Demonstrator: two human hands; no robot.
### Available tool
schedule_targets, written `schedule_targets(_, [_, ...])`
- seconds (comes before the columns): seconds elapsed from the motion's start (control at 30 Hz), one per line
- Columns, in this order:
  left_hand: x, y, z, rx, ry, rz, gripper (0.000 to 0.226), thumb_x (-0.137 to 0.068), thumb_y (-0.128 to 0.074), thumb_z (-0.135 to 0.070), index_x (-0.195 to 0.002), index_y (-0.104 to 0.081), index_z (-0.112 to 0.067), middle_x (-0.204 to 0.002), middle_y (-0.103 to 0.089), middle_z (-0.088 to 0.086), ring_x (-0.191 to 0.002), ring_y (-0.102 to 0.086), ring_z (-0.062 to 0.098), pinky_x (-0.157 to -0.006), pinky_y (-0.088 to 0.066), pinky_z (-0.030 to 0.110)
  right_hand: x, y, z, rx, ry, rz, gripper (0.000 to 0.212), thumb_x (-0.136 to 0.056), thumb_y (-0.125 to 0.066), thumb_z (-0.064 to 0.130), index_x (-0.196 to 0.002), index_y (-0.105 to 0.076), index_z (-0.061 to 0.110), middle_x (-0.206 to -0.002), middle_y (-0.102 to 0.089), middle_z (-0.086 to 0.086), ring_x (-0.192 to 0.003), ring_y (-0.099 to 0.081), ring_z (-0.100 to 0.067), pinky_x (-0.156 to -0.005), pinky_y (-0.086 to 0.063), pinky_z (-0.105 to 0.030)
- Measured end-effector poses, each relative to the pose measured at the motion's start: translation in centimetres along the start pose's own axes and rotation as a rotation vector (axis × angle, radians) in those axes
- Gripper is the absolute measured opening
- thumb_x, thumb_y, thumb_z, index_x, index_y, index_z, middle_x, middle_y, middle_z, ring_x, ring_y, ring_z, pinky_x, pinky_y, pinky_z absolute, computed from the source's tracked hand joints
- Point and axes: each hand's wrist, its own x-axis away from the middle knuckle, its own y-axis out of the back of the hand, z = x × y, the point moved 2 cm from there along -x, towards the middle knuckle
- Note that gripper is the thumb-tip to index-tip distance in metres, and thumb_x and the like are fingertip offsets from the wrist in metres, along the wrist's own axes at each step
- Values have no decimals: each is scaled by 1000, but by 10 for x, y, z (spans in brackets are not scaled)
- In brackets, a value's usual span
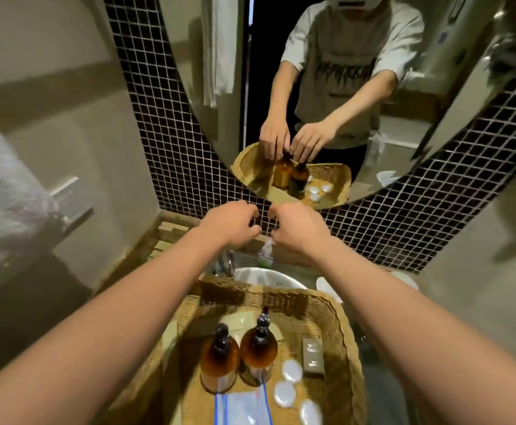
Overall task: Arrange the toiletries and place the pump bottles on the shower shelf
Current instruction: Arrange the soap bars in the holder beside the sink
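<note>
Two amber pump bottles with black pumps stand upright side by side in a wicker basket: the left bottle and the right bottle. My left hand and my right hand are stretched out forward beyond the basket, close together, well apart from the bottles. Their fingers are loosely curled and hold nothing. The mirror reflects the same basket, bottles and hands.
The basket also holds several white round packets, small grey boxes and clear zip bags. Behind it are a white basin, a tap and a small spray bottle. Dark mosaic tiles surround the mirror.
</note>
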Motion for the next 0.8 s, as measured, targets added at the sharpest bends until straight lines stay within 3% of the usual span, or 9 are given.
schedule_targets(0.13, [-1, -27, -40, 37, -70, 68, 45, -91, -56, -40, -131, -55, -20, -125, -59, 4, -110, -57, 22, -89, -49, 39, 36, -18, -33, 3, -54, 67, 28, -86, -64, 30, -112, -63, 20, -105, -64, -4, -93, -62, -27, -71, -51, -37])
schedule_targets(0.27, [-2, -62, -60, 44, -112, 106, 34, -90, -59, -41, -118, -59, -22, -113, -61, 2, -93, -54, 16, -79, -48, 35, 72, -60, -57, 3, -118, 207, 29, -82, -64, 21, -111, -63, 24, -106, -66, -2, -93, -64, -25, -76, -57, -41])
schedule_targets(0.5, [-1, -109, -52, 32, -115, 183, 47, -91, -58, -44, -133, -56, -23, -134, -56, 4, -117, -56, 22, -95, -50, 43, 115, -143, -65, 68, -65, 517, 25, -85, -61, 19, -109, -65, 19, -112, -66, -6, -101, -62, -28, -83, -54, -38])
schedule_targets(0.63, [2, -118, -34, 44, -95, 200, 48, -90, -58, -45, -135, -56, -27, -136, -54, 1, -118, -55, 22, -93, -48, 39, 123, -165, -61, 61, -87, 631, 29, -88, -61, 14, -117, -62, 16, -117, -64, -8, -105, -62, -29, -74, -46, -34])
schedule_targets(0.8, [3, -122, -18, 42, -77, 210, 52, -88, -58, -51, -136, -53, -30, -130, -54, 0, -115, -55, 23, -89, -47, 39, 130, -179, -56, 151, -80, 688, 35, -95, -54, 13, -130, -56, 13, -129, -60, -10, -116, -59, -30, -91, -50, -40])
